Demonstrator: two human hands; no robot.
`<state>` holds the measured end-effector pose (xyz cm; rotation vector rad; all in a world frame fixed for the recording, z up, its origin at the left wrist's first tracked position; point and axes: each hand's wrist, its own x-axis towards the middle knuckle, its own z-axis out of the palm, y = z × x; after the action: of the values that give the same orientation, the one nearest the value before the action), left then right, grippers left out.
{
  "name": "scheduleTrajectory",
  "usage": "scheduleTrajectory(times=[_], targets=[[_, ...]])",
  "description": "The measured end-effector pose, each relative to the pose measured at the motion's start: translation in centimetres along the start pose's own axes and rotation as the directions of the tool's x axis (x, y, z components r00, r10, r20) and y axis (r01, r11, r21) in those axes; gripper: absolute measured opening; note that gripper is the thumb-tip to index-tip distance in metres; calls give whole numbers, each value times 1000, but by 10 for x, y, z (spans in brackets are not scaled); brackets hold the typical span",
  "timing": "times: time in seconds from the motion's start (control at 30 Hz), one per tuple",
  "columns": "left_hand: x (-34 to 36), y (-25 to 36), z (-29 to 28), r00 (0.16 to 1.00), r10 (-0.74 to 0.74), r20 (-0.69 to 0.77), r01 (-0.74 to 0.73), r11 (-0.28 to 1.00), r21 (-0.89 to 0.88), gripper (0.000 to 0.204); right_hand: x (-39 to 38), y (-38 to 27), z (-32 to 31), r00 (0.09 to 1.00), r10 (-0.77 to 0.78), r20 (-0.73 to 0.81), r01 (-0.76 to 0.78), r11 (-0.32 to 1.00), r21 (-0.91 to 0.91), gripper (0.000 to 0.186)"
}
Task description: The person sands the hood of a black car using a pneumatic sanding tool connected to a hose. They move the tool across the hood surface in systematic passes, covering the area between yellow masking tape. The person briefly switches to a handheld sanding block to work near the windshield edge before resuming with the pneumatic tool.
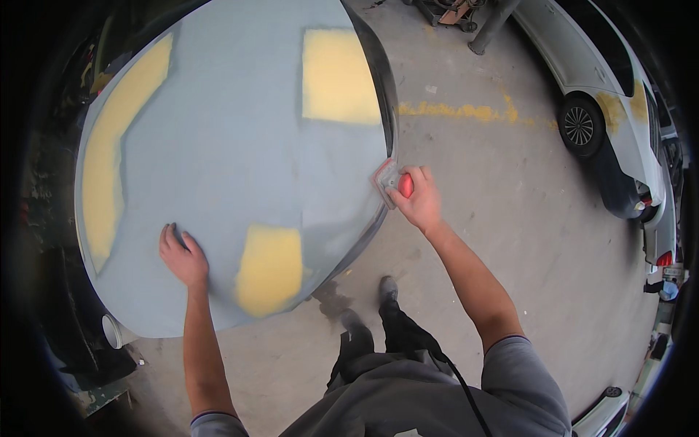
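A large grey car hood (218,146), with yellow filler patches on it, spreads across the left and middle of the view. My left hand (183,256) rests on the hood's surface, fingers stretched out, between the long curved patch (105,167) and the near patch (270,269). At the hood's right edge, my right hand (421,200) grips a hand sanding block (386,182) by its red knob. The block is tilted at the rim, below the far-right patch (342,75); whether its whole face touches the panel is hidden.
A white car (582,54) with yellow patches stands at the right. A grey post (492,28) and a wheeled item (450,11) are at the far side. Beside the hood's near-left edge is a white bucket (113,331). My feet (389,290) stand on the concrete floor.
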<state>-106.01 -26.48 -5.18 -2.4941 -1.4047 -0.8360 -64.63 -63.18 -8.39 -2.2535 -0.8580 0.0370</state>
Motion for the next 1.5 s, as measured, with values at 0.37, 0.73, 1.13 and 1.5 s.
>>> scheduleTrajectory(times=[0.37, 0.73, 1.13, 1.5], targets=[[1, 4, -7, 1000, -28, -2, 28, 999, -18, 41, -42, -73, 9, 991, -45, 122, 62, 988, -144, 48], [1, 4, -9, 999, -37, -23, 37, 999, -26, 40, 2, -22, -4, 997, 64, 33, -58, 988, -143, 49], [3, 3, -14, 998, -44, -35, 43, 998, -47, 39, -8, -143, 2, 950, -111, 293, 172, 967, -189, 45], [2, 2, -17, 997, -68, -44, 64, 995, -71, 40, 76, -72, -2, 956, 286, 68, -264, 938, -225, 56]])
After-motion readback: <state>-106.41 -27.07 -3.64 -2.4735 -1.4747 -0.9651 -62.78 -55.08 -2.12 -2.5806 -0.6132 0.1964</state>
